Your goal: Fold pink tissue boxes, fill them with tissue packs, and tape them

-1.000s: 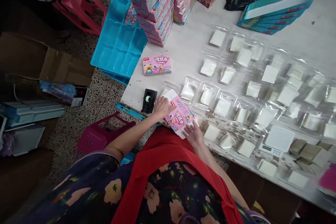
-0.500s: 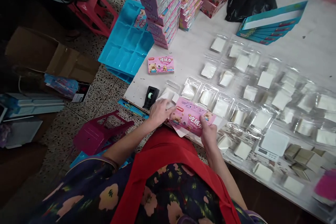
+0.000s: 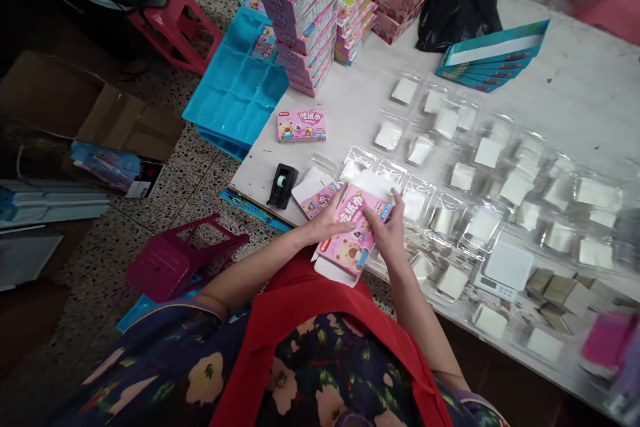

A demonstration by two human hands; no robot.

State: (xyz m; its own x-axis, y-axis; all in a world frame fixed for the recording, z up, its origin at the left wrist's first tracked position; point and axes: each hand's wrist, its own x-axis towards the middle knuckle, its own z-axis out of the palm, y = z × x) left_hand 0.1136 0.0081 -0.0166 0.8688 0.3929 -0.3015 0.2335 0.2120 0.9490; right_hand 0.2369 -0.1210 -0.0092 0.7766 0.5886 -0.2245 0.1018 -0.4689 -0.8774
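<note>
A pink printed carton (image 3: 353,230) is held between both my hands above the table's front edge, tilted, with white end flaps sticking out at top and bottom. My left hand (image 3: 327,221) grips its left side. Along the right side, my right hand (image 3: 387,227) has its thumb pressed on the printed face. Another pink carton piece (image 3: 320,199) lies on the table behind my left hand. Beside it are a black tape dispenser (image 3: 283,185) and a clear plastic tray (image 3: 320,167). A finished-looking pink box (image 3: 301,125) lies flat farther back.
Clear trays with white packets (image 3: 483,223) cover the table's right side, around a white scale (image 3: 505,267). Stacked pink boxes (image 3: 300,20) stand at the back, near a black bag (image 3: 457,3). Blue trays (image 3: 240,80) and a magenta stool (image 3: 175,257) are at the left.
The carton has gone from lying flat and wide to standing open as a box shape, turned more upright. My hands have drawn closer together around it. The view has shifted slightly.
</note>
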